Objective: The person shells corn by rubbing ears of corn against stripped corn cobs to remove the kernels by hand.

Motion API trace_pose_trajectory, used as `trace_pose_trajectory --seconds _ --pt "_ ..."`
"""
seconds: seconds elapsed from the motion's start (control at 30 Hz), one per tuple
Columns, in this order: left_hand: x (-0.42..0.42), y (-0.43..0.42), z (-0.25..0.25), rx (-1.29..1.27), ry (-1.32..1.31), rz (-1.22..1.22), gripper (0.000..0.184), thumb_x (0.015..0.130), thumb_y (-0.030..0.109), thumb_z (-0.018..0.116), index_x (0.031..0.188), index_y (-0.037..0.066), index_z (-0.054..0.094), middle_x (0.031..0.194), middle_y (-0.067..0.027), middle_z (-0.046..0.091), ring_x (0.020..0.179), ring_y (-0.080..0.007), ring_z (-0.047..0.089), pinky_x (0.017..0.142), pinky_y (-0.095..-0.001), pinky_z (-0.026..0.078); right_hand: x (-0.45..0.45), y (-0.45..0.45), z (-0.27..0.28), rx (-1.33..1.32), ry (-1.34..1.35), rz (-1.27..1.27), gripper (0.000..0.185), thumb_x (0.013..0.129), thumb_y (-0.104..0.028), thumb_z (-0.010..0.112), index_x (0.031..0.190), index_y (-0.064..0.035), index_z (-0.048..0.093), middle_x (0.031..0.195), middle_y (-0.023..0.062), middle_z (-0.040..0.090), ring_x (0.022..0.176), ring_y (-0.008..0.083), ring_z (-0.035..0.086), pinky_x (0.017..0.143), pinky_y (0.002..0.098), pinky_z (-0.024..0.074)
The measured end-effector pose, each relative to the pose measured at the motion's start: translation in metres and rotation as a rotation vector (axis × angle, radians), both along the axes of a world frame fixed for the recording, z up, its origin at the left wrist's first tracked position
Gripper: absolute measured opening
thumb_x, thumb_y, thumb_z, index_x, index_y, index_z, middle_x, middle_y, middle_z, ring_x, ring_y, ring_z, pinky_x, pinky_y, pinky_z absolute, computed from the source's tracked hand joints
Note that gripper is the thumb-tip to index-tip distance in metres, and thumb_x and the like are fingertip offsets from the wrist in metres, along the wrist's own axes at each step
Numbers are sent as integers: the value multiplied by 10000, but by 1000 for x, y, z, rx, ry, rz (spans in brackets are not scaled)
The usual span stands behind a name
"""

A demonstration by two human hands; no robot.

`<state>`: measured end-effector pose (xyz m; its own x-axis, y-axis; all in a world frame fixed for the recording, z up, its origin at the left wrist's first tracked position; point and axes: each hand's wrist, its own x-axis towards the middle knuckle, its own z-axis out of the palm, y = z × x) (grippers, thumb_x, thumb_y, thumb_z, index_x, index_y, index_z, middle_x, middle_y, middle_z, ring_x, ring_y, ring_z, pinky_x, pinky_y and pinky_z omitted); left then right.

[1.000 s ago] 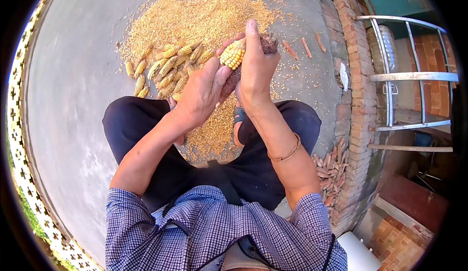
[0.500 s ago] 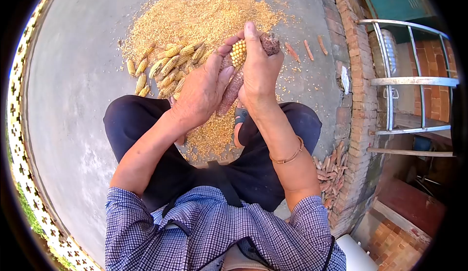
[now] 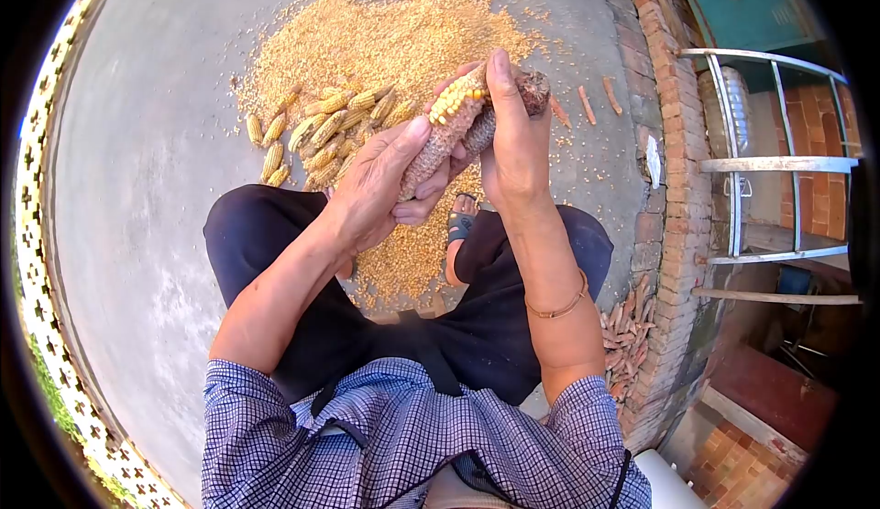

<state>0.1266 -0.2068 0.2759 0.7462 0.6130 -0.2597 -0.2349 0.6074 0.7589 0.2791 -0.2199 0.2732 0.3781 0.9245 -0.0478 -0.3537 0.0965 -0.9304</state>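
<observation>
My left hand (image 3: 378,177) is closed around a partly shelled corn cob (image 3: 429,153), which slants up and to the right. A patch of yellow kernels stays near its upper end; the lower part is bare. In my right hand (image 3: 515,152) is a darker bare cob (image 3: 533,94), lying across behind the first and pressed close to it. The right thumb points up beside the kernels, and most of the right fingers are hidden. Below and beyond the hands spreads a heap of loose kernels (image 3: 367,46). Several unshelled ears of corn (image 3: 321,133) lie left of my hands.
Bare cobs are piled (image 3: 628,335) by my right knee, against a low brick edge (image 3: 683,207). A few more cobs (image 3: 587,104) lie on the concrete floor (image 3: 137,188). A metal rail (image 3: 779,164) stands at the right. My sandalled foot (image 3: 461,225) rests among kernels.
The partly shelled cob has turned, showing more of its bare side, and fewer kernels show on its upper end. Both hands have shifted slightly right in view.
</observation>
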Motion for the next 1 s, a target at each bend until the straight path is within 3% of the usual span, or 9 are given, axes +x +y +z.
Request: trace_pose_trajectory --seconds 0.1,0.2,0.5,0.7,0.87,0.97,1.0 --pt "-1 1 1 26 14 31 422 1059 381 334 1090 2 515 656 -25 429 444 -61 309 397 -201 251 0 -2 2 -17 -14 6 263 1002 -281 545 947 -35 622 857 54 664 739 115 626 653 291 513" --pt "-1 1 8 48 61 80 358 1055 364 369 1134 40 501 681 -36 449 452 -62 315 405 -195 260 -5 -3 10 4 90 -49 269 954 -288 641 843 -43 631 792 13 627 696 74 570 662 255 480" --pt "-3 2 8 55 49 88 334 1050 379 389 1152 76 486 674 -20 430 442 -57 312 398 -188 253 -5 -9 11 45 75 56 249 931 -227 661 998 11 628 882 65 660 815 133 668 435 253 539" --pt "-9 9 4 -7 -38 5 410 1054 401 355 1127 23 495 645 10 386 425 -54 286 384 -196 229 0 -7 -1 129 -27 51 251 920 -204 673 1039 14 636 907 75 670 832 135 664 435 245 544" --pt "-7 8 4 -38 -25 61 381 1055 364 380 1098 4 496 663 7 417 467 -48 336 410 -202 269 -1 -11 8 80 63 119 260 939 -189 647 1083 24 614 957 96 666 900 160 653 633 278 566" --pt "0 4 -4 440 297 151 313 1052 312 421 1105 14 502 694 -8 468 527 -43 392 466 -192 317 -5 -7 8 102 113 145 278 983 -215 569 1134 16 600 1009 118 659 942 193 643 806 327 541" --pt "0 3 -12 650 412 204 266 1036 264 472 1109 9 497 735 -41 525 584 -72 466 519 -230 380 -7 -6 7 114 129 151 287 1002 -227 533 1151 10 597 1028 126 656 956 206 639 864 347 527"
